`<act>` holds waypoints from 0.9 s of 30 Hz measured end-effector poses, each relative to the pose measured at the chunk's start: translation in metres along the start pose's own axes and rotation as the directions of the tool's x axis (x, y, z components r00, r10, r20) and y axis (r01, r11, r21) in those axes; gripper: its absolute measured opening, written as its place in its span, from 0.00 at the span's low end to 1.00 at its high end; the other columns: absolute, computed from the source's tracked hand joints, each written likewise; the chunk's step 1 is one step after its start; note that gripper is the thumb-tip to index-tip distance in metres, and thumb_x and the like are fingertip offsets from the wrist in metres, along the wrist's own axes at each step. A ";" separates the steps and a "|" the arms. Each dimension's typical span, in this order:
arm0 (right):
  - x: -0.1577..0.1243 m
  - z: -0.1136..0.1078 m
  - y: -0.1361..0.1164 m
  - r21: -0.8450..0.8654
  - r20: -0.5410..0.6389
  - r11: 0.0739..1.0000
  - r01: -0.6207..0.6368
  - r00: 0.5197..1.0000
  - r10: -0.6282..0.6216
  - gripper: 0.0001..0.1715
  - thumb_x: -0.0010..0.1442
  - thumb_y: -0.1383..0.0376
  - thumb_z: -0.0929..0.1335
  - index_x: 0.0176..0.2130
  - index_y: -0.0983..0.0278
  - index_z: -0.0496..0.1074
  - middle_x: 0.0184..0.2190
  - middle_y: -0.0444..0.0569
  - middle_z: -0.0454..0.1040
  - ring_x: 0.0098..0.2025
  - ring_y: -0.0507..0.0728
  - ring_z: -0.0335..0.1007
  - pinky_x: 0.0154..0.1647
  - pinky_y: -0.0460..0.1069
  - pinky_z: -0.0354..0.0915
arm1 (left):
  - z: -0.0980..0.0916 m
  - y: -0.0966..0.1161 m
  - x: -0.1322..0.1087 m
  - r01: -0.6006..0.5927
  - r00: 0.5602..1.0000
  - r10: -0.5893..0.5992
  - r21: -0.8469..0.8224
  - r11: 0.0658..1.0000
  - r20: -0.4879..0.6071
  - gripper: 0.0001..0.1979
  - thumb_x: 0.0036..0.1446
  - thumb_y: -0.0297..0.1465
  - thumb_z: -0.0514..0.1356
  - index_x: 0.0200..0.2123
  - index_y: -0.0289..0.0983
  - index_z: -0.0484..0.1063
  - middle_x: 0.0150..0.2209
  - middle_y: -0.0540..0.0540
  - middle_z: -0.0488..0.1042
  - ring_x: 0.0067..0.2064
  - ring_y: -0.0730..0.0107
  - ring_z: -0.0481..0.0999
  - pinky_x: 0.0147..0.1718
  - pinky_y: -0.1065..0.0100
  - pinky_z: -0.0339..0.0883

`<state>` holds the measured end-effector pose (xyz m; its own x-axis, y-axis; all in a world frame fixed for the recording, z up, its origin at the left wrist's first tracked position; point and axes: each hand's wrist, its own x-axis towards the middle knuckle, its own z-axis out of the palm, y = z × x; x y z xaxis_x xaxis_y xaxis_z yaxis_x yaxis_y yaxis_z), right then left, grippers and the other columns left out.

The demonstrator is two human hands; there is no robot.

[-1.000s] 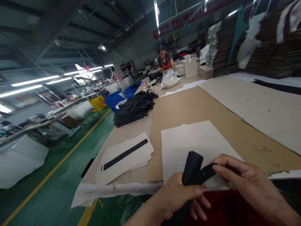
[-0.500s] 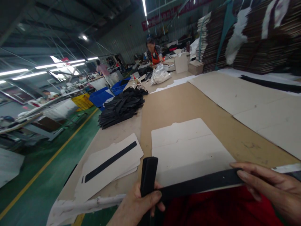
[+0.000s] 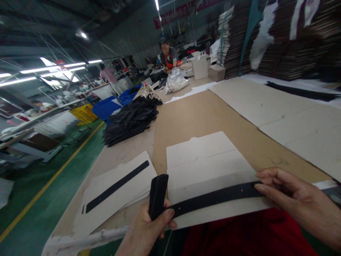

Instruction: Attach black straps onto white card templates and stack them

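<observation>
A long black strip (image 3: 213,198) with small holes stretches between my two hands, above the near part of a pale cardboard sheet (image 3: 199,167). My right hand (image 3: 290,202) pinches the strip's right end between thumb and fingers. The strip's left end is under the thumb of my left hand (image 3: 153,222), which also grips a small stack of black strips (image 3: 158,193) standing upright. To the left lie several overlapping cardboard pieces (image 3: 106,209), the top one bearing a black strip (image 3: 117,186) laid flat along it.
A heap of black strips (image 3: 130,121) lies along the table's left side. Large cardboard sheets (image 3: 266,103) cover the right side. Farther off are a clear plastic bag (image 3: 176,81), cardboard boxes (image 3: 201,67), blue bins (image 3: 106,108) and a person in an orange apron (image 3: 168,58).
Both hands have moved the stretched strip away from the near edge of the cardboard sheet and farther onto it. More of the sheet now shows below the strip. The view has shifted slightly.
</observation>
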<state>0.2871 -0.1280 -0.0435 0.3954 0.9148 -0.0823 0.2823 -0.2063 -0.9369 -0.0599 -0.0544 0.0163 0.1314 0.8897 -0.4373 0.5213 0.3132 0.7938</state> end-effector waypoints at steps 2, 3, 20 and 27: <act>0.013 0.002 -0.009 -0.113 -0.024 0.991 0.073 0.997 -0.076 0.23 0.53 0.43 0.71 0.37 0.58 0.76 0.28 0.47 0.77 0.29 0.58 0.73 0.26 0.48 0.68 | 0.000 0.001 0.010 0.003 1.000 -0.003 0.024 1.000 -0.005 0.25 0.49 0.51 0.66 0.39 0.37 0.75 0.24 0.48 0.79 0.22 0.69 0.69 0.25 0.69 0.61; 0.019 0.003 -0.012 -0.162 -0.026 0.981 0.103 0.994 -0.108 0.21 0.54 0.44 0.70 0.36 0.58 0.76 0.27 0.46 0.77 0.29 0.57 0.73 0.26 0.48 0.67 | 0.001 0.002 0.015 0.001 1.000 0.000 0.031 1.000 -0.025 0.26 0.48 0.51 0.67 0.40 0.37 0.74 0.23 0.48 0.78 0.22 0.69 0.69 0.24 0.69 0.60; 0.042 0.014 -0.022 -0.282 -0.087 0.960 0.005 0.996 -0.030 0.21 0.49 0.45 0.66 0.29 0.58 0.73 0.22 0.45 0.74 0.24 0.56 0.69 0.26 0.51 0.63 | 0.005 -0.007 0.045 0.041 0.999 -0.043 -0.077 0.996 -0.025 0.29 0.49 0.47 0.68 0.48 0.36 0.71 0.21 0.55 0.71 0.17 0.77 0.62 0.18 0.73 0.53; 0.045 0.016 -0.014 -0.291 -0.103 0.955 0.048 0.991 -0.082 0.18 0.52 0.48 0.66 0.28 0.58 0.73 0.21 0.44 0.73 0.23 0.55 0.67 0.25 0.50 0.63 | 0.007 -0.003 0.046 0.059 0.996 -0.063 -0.060 0.996 -0.064 0.30 0.45 0.48 0.70 0.47 0.36 0.74 0.19 0.56 0.68 0.16 0.76 0.62 0.17 0.74 0.53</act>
<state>0.2867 -0.0784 -0.0394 0.4585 0.8882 0.0296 0.5434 -0.2539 -0.8001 -0.0498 -0.0164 -0.0090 0.0436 0.8877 -0.4583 0.4762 0.3848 0.7907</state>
